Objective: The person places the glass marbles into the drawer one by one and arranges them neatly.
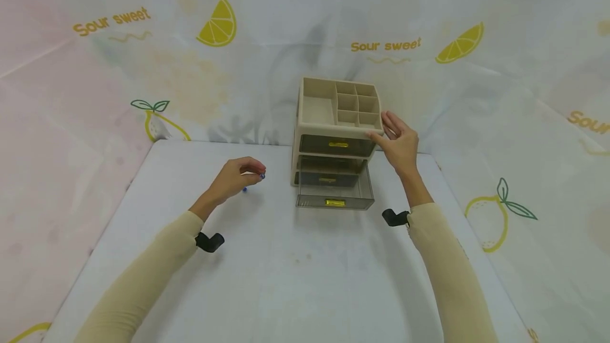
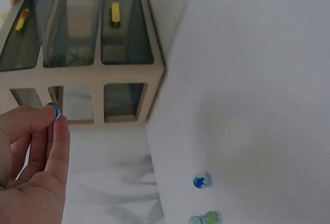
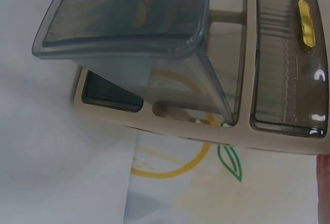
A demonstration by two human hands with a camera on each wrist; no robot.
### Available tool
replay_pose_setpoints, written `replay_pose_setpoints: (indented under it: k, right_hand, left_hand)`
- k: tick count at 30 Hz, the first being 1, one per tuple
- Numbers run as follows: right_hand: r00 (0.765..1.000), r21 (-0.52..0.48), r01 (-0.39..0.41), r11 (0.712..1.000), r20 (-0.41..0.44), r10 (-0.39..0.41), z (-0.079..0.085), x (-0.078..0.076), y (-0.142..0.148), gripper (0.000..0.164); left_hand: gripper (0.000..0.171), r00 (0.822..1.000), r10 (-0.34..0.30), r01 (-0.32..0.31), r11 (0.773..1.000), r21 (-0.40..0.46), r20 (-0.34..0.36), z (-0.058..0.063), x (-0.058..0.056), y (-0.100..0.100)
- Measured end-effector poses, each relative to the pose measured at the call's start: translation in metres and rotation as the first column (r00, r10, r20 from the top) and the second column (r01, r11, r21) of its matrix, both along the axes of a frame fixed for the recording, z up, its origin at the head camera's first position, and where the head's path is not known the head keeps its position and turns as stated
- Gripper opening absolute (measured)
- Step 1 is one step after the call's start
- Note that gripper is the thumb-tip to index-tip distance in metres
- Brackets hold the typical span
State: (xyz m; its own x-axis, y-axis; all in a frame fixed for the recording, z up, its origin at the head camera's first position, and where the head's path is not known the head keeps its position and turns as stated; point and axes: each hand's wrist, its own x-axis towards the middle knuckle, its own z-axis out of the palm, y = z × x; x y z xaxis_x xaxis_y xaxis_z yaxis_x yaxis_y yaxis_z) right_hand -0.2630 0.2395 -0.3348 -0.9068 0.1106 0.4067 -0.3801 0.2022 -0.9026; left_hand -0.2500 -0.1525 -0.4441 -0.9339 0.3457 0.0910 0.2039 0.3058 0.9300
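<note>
My left hand (image 1: 236,178) pinches a small blue glass marble (image 2: 55,110) between thumb and forefinger, left of a beige drawer organizer (image 1: 294,144). Another blue marble (image 2: 201,180) lies on the table below, with a greenish marble (image 2: 212,217) and a pale blue one close by. My right hand (image 1: 401,147) rests on the organizer's upper right corner, thumb on the front edge and fingers along the side. One clear grey drawer (image 1: 335,203) with a gold handle is pulled out in the middle; the drawers above and below it are in.
Divided compartments (image 1: 357,104) top the organizer, which stands at the back of the white table (image 1: 305,279). A printed lemon-pattern cloth (image 1: 267,25) rises behind. Black camera mounts (image 1: 209,242) sit at both wrists.
</note>
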Motion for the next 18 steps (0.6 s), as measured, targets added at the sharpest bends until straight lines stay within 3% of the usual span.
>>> replay_pose_setpoints:
  k: [11, 18]
  right_hand:
    - [1.000, -0.023, -0.006, 1.000, 0.004, 0.006, 0.000, 0.000, 0.000, 0.074]
    - [1.000, -0.016, -0.008, 1.000, -0.001, 0.008, 0.000, 0.000, 0.000, 0.073]
  left_hand:
    - [0.020, 0.995, -0.095, 0.098, 0.990, 0.100, -0.038, 0.023, 0.010, 0.048]
    - [0.019, 0.980, -0.161, 0.167, 0.985, 0.044, -0.114, 0.031, 0.007, 0.071]
